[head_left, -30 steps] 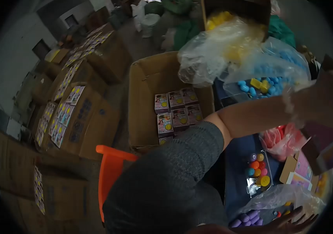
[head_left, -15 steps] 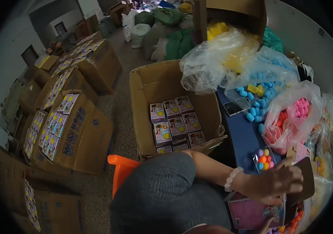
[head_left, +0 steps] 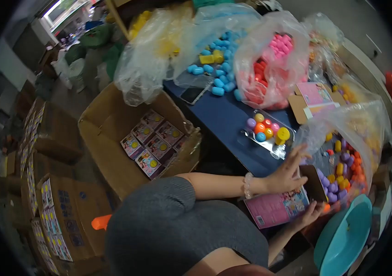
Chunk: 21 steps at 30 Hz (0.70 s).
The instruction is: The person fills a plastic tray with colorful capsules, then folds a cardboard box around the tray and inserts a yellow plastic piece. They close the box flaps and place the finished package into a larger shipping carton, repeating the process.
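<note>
My left hand (head_left: 288, 175), with a beaded bracelet at its wrist, is over the upper edge of a pink printed box (head_left: 269, 209), its fingers apart. My right hand (head_left: 313, 214) grips the lower edge of that box near its end. A dark open flap (head_left: 313, 184) stands at the box's right end. Just above my left hand, a clear plastic tray (head_left: 269, 145) with several coloured pieces lies on the blue table (head_left: 223, 133). Purple pieces (head_left: 331, 186) lie right of the box.
An open carton (head_left: 108, 152) with small printed boxes stands left of the table. Bags of blue (head_left: 226, 50), red and pink pieces (head_left: 260, 73) line the back. A phone (head_left: 193, 94), an opened pink carton (head_left: 313, 99) and a teal basin (head_left: 343, 234) are also in view.
The view has swung to the right, bringing the basin and more loose pieces in. My left hand has come off the flap, and its fingers have spread. More of my right hand shows.
</note>
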Motion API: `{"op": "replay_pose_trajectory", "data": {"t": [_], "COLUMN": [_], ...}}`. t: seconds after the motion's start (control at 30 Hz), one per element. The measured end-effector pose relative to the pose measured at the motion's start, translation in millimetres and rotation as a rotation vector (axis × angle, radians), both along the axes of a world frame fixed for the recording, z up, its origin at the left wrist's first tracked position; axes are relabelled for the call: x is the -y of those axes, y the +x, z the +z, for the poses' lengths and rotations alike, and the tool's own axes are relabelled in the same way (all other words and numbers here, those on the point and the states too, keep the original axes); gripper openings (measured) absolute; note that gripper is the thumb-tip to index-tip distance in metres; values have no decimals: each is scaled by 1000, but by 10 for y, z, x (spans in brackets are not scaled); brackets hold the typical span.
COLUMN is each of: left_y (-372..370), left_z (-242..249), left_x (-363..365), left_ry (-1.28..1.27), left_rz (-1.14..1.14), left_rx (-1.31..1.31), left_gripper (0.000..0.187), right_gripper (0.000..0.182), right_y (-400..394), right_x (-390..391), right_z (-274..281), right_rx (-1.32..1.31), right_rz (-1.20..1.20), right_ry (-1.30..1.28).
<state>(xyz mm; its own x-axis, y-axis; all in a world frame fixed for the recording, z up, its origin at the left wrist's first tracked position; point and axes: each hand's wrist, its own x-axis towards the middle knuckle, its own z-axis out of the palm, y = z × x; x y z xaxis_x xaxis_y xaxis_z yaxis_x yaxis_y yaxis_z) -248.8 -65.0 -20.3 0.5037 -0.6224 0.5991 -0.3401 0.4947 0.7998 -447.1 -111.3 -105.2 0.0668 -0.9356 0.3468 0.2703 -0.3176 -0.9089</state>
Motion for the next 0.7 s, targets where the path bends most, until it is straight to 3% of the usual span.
{"op": "replay_pose_trajectory", "data": {"t": [0.07, 0.13, 0.17, 0.2, 0.23, 0.3, 0.37, 0.47, 0.5, 0.6, 0.7], "left_y": [67, 179, 193, 168, 153, 108, 112, 193, 178, 198, 223], "left_z": [50, 66, 16, 50, 161, 87, 54, 27, 52, 32, 14], "left_x": [-38, -5, -1, -33, -60, -11, 4, 34, 27, 17, 0], "left_ry": [234, 387, 358, 426, 496, 253, 329, 329, 346, 378, 366], "left_rz": [-568, -651, -602, -589, -635, -549, -571, -572, -603, -686, -707], "left_rx": [-366, -159, -60, -129, -210, -155, -239, -32, -122, -256, -157], "left_gripper": [22, 22, 26, 23, 19, 22, 26, 15, 13, 20, 30], "right_gripper": [28, 30, 38, 48, 52, 41, 32, 23, 23, 13, 15], "right_y": [269, 366, 430, 446, 431, 366, 397, 437, 432, 362, 347], "right_x": [-113, -164, -219, -233, -263, -236, -275, -274, -260, -268, -268], "right_z": [320, 388, 508, 535, 613, 654, 734, 677, 662, 628, 595], "right_rx": [71, 16, 22, 134, 8, -148, -163, -14, -12, -61, -66], "right_rz": [-14, -73, -84, 7, -59, -25, 3, -31, -33, 13, 41], "right_ry": [-5, -153, -121, -129, -126, -126, -52, 6, 12, -47, -56]}}
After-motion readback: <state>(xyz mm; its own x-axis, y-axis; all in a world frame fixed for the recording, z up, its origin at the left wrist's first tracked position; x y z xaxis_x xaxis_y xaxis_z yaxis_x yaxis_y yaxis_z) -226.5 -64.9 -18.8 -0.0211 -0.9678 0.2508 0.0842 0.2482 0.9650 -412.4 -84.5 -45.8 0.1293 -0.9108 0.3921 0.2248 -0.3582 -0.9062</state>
